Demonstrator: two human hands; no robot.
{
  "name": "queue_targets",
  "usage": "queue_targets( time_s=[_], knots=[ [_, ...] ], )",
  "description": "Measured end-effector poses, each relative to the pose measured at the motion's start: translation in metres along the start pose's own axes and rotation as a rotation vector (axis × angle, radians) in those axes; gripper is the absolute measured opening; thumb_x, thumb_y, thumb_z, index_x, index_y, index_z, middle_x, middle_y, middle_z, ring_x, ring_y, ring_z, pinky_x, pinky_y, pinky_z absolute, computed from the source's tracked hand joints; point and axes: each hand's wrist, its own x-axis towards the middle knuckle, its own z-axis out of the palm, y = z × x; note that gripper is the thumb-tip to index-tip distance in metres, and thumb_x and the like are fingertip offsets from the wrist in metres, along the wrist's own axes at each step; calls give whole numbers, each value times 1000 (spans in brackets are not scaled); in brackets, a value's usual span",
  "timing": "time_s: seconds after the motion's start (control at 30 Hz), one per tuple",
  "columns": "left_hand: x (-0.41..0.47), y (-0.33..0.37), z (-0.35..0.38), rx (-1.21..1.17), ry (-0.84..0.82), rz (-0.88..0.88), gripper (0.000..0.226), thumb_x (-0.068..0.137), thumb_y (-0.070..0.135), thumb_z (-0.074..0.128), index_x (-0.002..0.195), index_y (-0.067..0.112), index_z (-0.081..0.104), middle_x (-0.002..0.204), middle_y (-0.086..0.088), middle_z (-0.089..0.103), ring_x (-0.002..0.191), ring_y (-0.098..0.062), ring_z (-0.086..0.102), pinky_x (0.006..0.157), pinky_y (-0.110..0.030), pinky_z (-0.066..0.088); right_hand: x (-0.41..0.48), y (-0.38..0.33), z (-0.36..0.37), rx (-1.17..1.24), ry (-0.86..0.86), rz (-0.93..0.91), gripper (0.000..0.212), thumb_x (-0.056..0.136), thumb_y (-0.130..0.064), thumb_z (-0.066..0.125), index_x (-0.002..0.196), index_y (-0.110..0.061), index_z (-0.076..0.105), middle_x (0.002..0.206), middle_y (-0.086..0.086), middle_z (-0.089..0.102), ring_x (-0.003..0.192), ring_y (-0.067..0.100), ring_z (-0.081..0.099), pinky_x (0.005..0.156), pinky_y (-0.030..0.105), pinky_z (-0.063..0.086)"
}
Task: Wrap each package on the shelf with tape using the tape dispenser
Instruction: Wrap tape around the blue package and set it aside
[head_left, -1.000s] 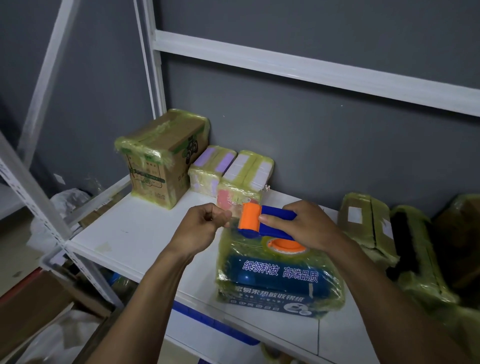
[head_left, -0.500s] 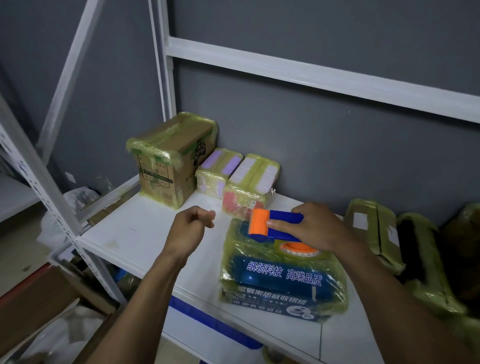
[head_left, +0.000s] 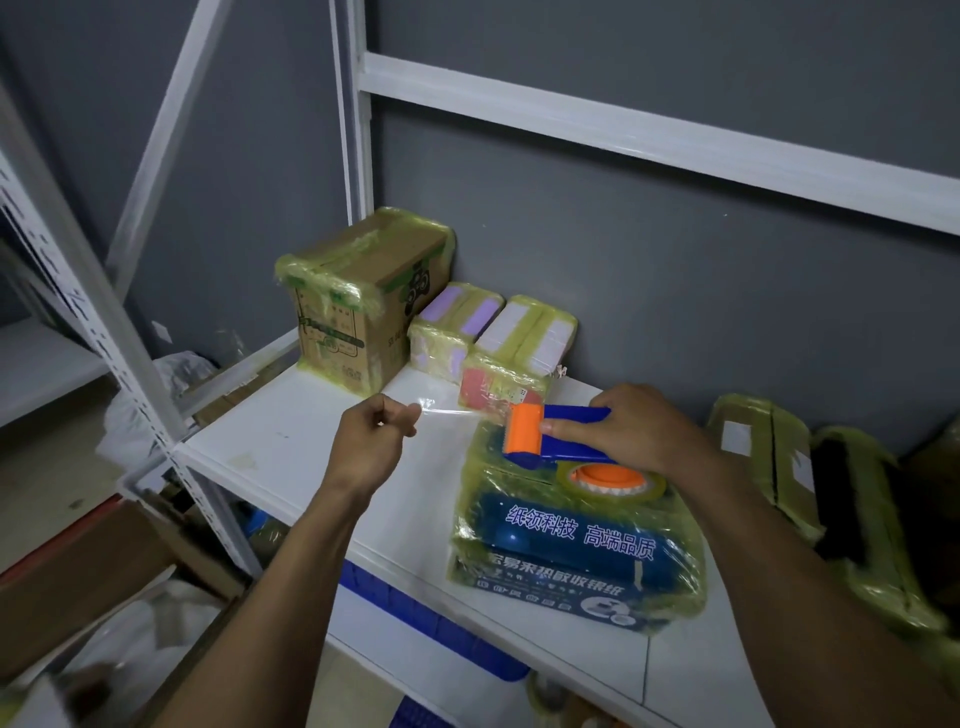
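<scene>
Pinching the tape strip (head_left: 457, 413), the left grip (head_left: 371, 447) should pull taut away from the right grip (head_left: 639, 431) clamped on the tape dispenser (head_left: 524, 434)

White shelf (head_left: 291, 447): taped carton (head_left: 358, 306) rear left, two small packs (head_left: 488, 338) just beside, blue package (head_left: 576, 556) at front, wrapped parcels (head_left: 763, 467) right.

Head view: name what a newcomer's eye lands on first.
The orange-and-blue tape dispenser stands out, gripped by the right hand over the blue package. A strip of clear tape stretches from it to the left hand, which pinches its end. A tape-wrapped cardboard box stands further back, left.
</scene>
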Motion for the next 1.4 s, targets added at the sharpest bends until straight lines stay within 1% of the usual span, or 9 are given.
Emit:
queue_targets(
  time_s=[0.23,0.43,0.7,0.93,1.0,1.07,1.17,1.27,1.4],
  knots=[
    [-12,-45,4,-111,-51,-175,27,96,31,69,80,10,67,85,-2,71,87,-13,61,87,-37,49,2,-11,13,-204,25,32,81,56,-99,60,69,-19,61,65,-1,63,65,15,64,55,29,40],
    [-12,-70,14,-99,13,-192,31,94,32,71,86,3,73,86,-1,74,87,-5,63,69,-20,45,13,-23,24,-263,-27,86,82,57,-96,65,80,-17,62,77,1,66,72,17,64,59,30,45],
    [-16,-102,29,-86,0,-214,27,88,35,78,74,12,77,77,6,76,87,-6,69,75,-17,46,15,-31,30,-352,-14,93,78,60,-95,63,74,-19,55,77,0,62,71,17,61,58,31,41],
    [-20,-111,53,60,-109,-195,28,90,39,76,69,21,77,73,13,75,79,-1,69,78,-23,51,7,-28,38,-226,78,45,70,66,-87,69,106,-31,54,97,-13,54,88,13,56,74,34,52],
    [-13,-108,54,115,-170,-243,17,87,44,78,85,27,77,82,14,75,87,-10,71,87,-31,56,7,-27,39,-155,122,18,69,72,-85,64,114,-31,54,107,-10,56,98,15,57,79,37,53],
    [-10,-107,48,223,-202,-281,42,81,52,80,113,27,70,99,12,72,97,-14,69,89,-30,52,7,-26,41,-125,165,-6,64,78,-80,63,118,-30,56,114,-7,59,103,16,57,79,36,51],
    [-14,-110,43,311,-151,-181,40,84,46,80,116,28,65,104,14,67,102,-14,67,83,-25,49,5,-25,46,-87,215,-42,56,81,-73,68,115,-30,57,111,-9,56,103,14,54,73,33,46],
    [-29,-97,48,36,-124,-109,21,98,42,63,107,26,73,103,14,74,104,-11,70,90,-23,53,6,-24,50,-47,243,-52,48,81,-69,72,110,-33,58,107,-13,53,99,10,52,73,35,50],
    [-56,-59,58,-101,-279,-178,49,105,58,35,96,33,77,90,16,76,91,-2,70,80,-21,51,8,-23,50,71,321,-73,37,84,-60,75,106,-36,57,100,-17,53,91,10,57,70,36,53]
  ],
)
